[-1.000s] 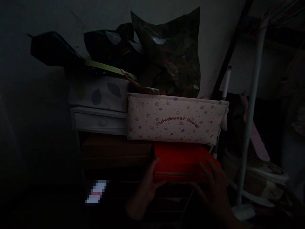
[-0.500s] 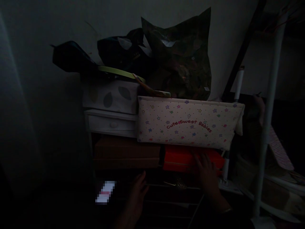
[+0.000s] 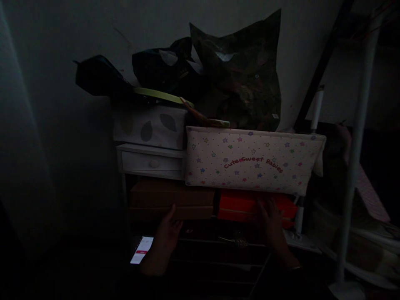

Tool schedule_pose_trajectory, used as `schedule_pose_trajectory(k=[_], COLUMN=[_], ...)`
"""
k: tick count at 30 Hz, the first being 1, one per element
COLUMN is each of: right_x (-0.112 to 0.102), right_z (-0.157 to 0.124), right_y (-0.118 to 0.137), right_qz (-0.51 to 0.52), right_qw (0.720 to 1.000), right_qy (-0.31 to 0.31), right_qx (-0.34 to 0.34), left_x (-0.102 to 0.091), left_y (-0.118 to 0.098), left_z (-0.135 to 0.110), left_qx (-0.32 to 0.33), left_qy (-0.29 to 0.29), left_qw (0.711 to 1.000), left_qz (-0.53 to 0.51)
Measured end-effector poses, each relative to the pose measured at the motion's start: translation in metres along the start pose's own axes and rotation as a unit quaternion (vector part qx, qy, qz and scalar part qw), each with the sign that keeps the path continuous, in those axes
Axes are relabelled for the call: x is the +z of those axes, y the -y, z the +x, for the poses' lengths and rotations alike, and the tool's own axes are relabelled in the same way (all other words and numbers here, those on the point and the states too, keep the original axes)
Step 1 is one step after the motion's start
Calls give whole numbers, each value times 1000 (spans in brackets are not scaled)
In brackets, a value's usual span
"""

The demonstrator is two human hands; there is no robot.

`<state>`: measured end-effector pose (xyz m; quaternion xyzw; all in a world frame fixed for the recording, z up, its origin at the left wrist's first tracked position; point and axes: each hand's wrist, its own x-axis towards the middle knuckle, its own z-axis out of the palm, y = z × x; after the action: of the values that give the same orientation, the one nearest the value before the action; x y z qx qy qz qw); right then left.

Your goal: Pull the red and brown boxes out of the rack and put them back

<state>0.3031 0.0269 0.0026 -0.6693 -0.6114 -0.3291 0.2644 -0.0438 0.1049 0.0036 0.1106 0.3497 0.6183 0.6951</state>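
Red box (image 3: 237, 204): it sits on a wire shelf (image 3: 200, 240), tucked under the star-print fabric bin (image 3: 250, 160). It looks stiff and fairly light, though its contents can't be judged. Its front edge and short ends look like your best places to take hold, with the bin's weight pressing on top.

Your right hand (image 3: 271, 227): it lies on the front of the red box, with the fingers (image 3: 265, 210) spread and slightly curved. In this dim light, you cannot tell whether they are gripping or only touching.

Your left hand (image 3: 165, 239): it is raised and open, holding nothing, just below the front of the brown cardboard box (image 3: 171, 199). You cannot tell whether its fingertips touch the box. A lit phone (image 3: 141, 250) lies just beside this hand.

Count: one red box, one brown box, one star-print bin, one leaf-print box (image 3: 150, 129) and one small white drawer unit (image 3: 150, 162). Three dark bags sit on top: a black one (image 3: 100, 76), a crumpled one (image 3: 164, 62) and a large patterned one (image 3: 240, 75).

Nearby: a white pole (image 3: 356, 158) stands to your right.
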Motion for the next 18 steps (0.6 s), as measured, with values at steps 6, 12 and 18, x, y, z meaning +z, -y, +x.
schedule_pose_trajectory(k=[6,12,18], right_x=[1,-11,-35], right_z=[-1,0,-26], right_y=[1,13,88], right_qz=[16,61,291], right_qw=[1000,998,950], right_qy=[-15,-23,-63], right_qx=[1,14,94], left_x=[10,-7,-49], left_y=[-5,-6,-1], left_z=[-1,-5,-20], left_qx=[-11,15,53], left_qy=[-36,-21,32], left_qw=[999,999,997], left_qz=[8,36,47])
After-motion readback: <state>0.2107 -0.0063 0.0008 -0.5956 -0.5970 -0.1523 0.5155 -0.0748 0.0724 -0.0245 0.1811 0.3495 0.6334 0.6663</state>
